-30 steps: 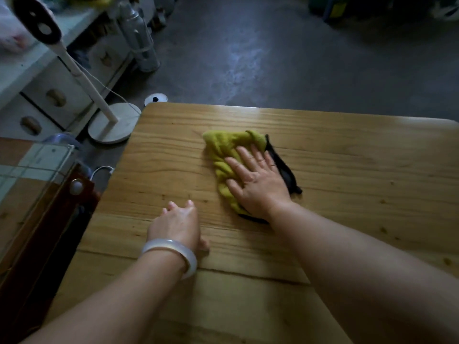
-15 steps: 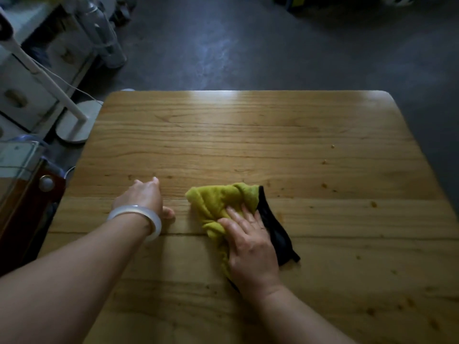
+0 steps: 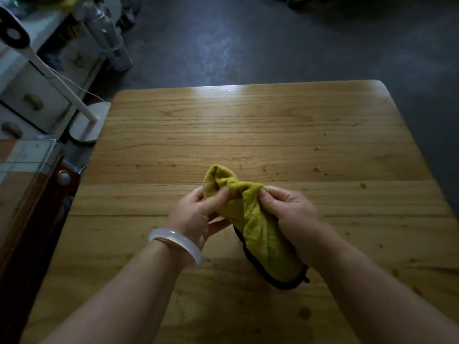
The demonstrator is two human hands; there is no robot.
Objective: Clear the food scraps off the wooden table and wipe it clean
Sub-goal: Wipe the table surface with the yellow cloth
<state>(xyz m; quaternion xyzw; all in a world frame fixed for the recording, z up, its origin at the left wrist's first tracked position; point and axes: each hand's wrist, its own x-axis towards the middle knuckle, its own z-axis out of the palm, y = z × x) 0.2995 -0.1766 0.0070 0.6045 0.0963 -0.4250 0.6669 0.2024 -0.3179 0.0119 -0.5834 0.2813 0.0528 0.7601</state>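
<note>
1. Mid-wipe pause, by the look of it — crumpled yellow-green cleaning cloth with a dark edge [image 3: 258, 227] lifted off the pale wooden plank table [image 3: 248, 135] and held above its near middle.
2. Left hand [image 3: 198, 212], white translucent bangle [image 3: 177, 243] at the wrist, pinching the cloth's bunched far end between thumb and curled fingers.
3. Right hand [image 3: 290, 212] curled round the cloth's right side, thumb pressed into the folds; lower dark-edged end drooping toward the near side.
4. Probably being refolded or bunched to trap what was gathered.
5. Small orange food scraps [image 3: 316, 169] scattered along the right side, far to near — none visible on the left half.
6. Next: lay a fresh face flat and sweep the right side, drawing the bits together rather than flicking them off the edge.
</note>
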